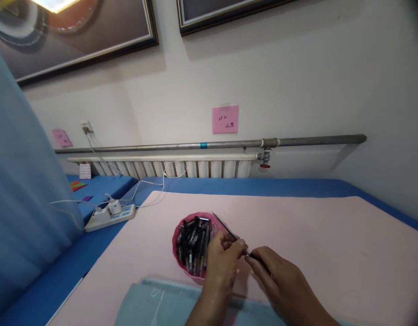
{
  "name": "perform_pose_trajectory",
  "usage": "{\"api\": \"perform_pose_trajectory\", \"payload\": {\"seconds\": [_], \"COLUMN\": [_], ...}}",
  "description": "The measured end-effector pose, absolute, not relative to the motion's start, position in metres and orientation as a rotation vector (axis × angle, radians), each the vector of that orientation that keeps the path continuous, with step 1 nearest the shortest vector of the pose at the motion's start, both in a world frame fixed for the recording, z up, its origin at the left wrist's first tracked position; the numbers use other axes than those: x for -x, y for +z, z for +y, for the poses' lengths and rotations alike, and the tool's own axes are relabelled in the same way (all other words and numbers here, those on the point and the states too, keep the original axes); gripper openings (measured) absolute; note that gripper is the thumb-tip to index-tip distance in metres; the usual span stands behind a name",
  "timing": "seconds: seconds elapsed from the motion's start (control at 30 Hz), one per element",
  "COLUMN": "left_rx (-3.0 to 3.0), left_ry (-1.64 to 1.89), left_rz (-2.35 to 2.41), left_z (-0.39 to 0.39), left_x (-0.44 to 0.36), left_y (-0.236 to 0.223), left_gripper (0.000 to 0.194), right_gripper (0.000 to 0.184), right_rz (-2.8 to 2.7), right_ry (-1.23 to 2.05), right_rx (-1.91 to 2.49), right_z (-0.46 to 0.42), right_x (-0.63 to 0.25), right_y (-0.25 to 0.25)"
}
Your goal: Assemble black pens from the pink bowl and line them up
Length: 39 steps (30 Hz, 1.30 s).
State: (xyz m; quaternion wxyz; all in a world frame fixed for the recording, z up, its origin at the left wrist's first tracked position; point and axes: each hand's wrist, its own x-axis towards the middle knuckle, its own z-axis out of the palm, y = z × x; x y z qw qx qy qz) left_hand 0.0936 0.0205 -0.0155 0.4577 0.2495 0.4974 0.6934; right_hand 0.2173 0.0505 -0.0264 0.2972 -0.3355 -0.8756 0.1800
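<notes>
Against a white wall (297,81), a cream ribbed radiator (209,169) runs below a grey metal pipe (144,148) fitted with a red valve handle (265,166), as I look on remotely through the head camera. A pink paper note (225,120) with handwriting is fixed above the pipe, under two dark-framed pictures cut off by the upper edge. In the foreground, a pale pink sheet (307,235) covers most of a blue worktop (236,186). On it sits a round pink bowl with a scalloped rim (175,246), filled with a jumble of black and clear pens (195,244).

Just right of the bowl, a slim dark pen-like stick (224,225) is held aslant above the sheet, its thin end pointing up and away to the left. The left hand (220,258), partly in front of the bowl, has its grip pinched on the stick's middle; the right hand (280,276) has its fingers closed around the nearer end, mostly hidden from me. Light blue fabric (154,303) lies along the near edge. At left, a white power strip (110,220) with plugged-in adapters rests near a blue curtain (22,181).
</notes>
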Motion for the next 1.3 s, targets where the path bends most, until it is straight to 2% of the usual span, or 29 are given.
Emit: {"api": "perform_pose_trajectory", "payload": {"seconds": [0.33,0.5,0.8,0.93,1.1,1.17,1.3], "left_rx": [-0.604,-0.670,-0.855,-1.058,-1.216,-1.232,-1.249], "left_ry": [1.679,1.609,1.472,1.397,1.360,1.403,1.338], "left_rz": [1.195,1.340,1.530,1.703,1.708,1.765,2.180], "left_z": [0.017,0.016,0.015,0.015,0.013,0.012,0.011], "left_x": [-0.095,-0.099,-0.101,-0.104,-0.096,-0.084,-0.051], "left_y": [-0.005,-0.007,-0.009,-0.015,-0.014,-0.011,-0.006], "left_gripper": [0.014,0.008,0.005,0.004,0.020,0.020,0.023], "right_gripper": [0.025,0.016,0.023,0.023,0.019,0.016,0.011], "right_rz": [-2.061,-2.086,-2.215,-2.300,-2.231,-2.180,-2.168], "right_ry": [1.119,1.005,0.663,0.644,0.646,0.640,0.672], "right_rx": [0.979,0.997,0.896,0.933,0.970,1.030,1.141], "right_z": [0.048,0.049,0.052,0.062,0.070,0.068,0.061], "right_x": [-0.212,-0.211,-0.215,-0.220,-0.231,-0.236,-0.240], "right_y": [-0.019,-0.020,-0.022,-0.026,-0.032,-0.035,-0.037]}}
